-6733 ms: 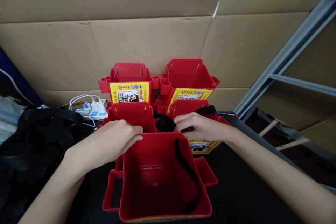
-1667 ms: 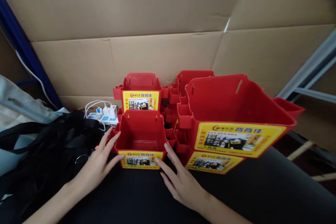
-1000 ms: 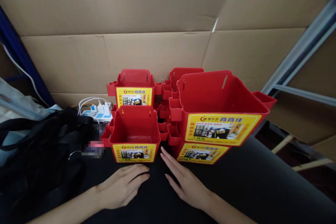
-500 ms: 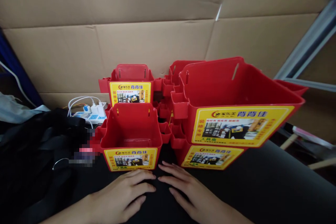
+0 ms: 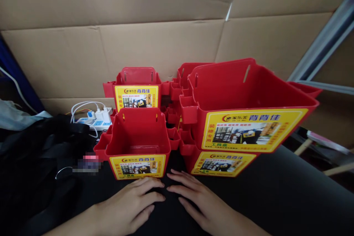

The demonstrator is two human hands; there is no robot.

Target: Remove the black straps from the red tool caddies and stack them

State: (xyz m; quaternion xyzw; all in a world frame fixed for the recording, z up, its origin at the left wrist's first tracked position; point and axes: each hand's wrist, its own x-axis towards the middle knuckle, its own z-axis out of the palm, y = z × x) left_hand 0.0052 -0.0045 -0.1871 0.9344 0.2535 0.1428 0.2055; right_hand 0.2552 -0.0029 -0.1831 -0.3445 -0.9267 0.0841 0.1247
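Observation:
My left hand rests palm down on the black tabletop, fingers apart, holding nothing. Just beyond it stands a red plastic tool box with a yellow printed label. My right hand lies flat opposite, fingers spread, its fingertips a small gap from those of the left. Nearest to it is a lower red tool box, with a larger-looking red tool box stacked on top. Whether my left fingers touch the box in front of them I cannot tell.
Another labelled red box stands behind at left, and one more is partly hidden at the back. A white power strip with cables lies left. Dark cloth fills the left side. A cardboard wall closes the back.
Both hands stay in the same place on the table. The view has shifted very slightly; the boxes have not visibly moved.

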